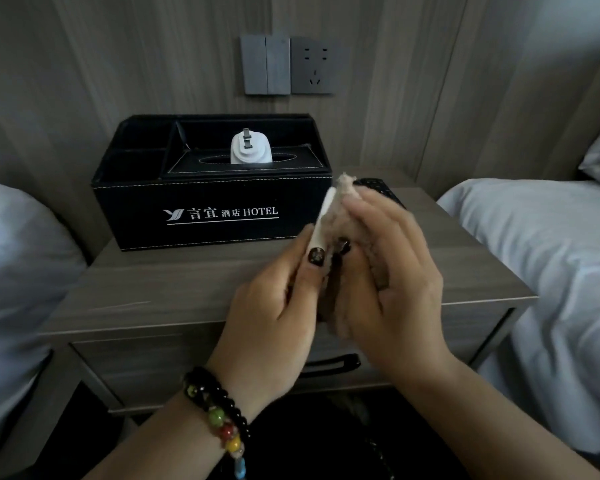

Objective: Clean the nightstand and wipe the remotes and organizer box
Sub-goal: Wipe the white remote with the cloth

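Matt wood-grain tabletop (174, 289); organizer box (208, 206) in black stitched leather-like material; fuzzy beige cloth (352, 233) around a smooth white remote (323, 220); glossy beads on the bracelet (219, 410).

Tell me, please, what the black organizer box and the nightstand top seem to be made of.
The organizer box looks like black faux leather, matte, judging by the pale stitching along its edges and the printed hotel logo. The nightstand top looks like grey-brown wood-grain laminate, smooth and low-sheen; whether it is real wood cannot be told.
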`<state>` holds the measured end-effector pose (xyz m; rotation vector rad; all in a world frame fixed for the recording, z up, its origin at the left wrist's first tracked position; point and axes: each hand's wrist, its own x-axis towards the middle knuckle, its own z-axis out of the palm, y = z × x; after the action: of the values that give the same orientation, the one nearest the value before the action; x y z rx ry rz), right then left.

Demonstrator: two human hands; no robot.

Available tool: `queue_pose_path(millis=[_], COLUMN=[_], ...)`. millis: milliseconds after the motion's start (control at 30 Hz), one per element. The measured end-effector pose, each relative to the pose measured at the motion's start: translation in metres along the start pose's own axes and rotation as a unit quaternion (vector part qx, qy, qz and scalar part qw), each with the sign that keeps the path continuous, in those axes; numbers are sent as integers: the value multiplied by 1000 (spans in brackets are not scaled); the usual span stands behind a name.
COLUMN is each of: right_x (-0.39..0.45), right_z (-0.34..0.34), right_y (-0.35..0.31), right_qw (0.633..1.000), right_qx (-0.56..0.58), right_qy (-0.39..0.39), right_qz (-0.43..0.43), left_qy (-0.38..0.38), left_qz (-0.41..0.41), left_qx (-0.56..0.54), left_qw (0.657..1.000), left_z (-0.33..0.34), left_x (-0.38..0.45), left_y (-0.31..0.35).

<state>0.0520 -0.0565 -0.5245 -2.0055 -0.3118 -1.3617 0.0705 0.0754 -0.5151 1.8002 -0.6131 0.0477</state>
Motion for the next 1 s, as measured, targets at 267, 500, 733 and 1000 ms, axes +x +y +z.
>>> queue_pose_path(millis=[267, 500, 733, 1000], right_x=[18, 13, 8, -2], right_z=[-16, -17, -18, -22], right_y=[10, 8, 8, 1], right_qw=[994, 997, 995, 990], right_qx=[27, -34, -74, -95], right_qy=[-6, -61, -65, -100], right_qz=[109, 36, 29, -41], left_qy=[-9, -82, -47, -61], left_qz=[-107, -103, -162, -208], left_qx=[0, -45, -213, -275], left_qw=[994, 990, 962, 937], left_z=[-6, -8, -3, -6], left_x=[1, 4, -1, 8], left_y=[9, 7, 13, 9])
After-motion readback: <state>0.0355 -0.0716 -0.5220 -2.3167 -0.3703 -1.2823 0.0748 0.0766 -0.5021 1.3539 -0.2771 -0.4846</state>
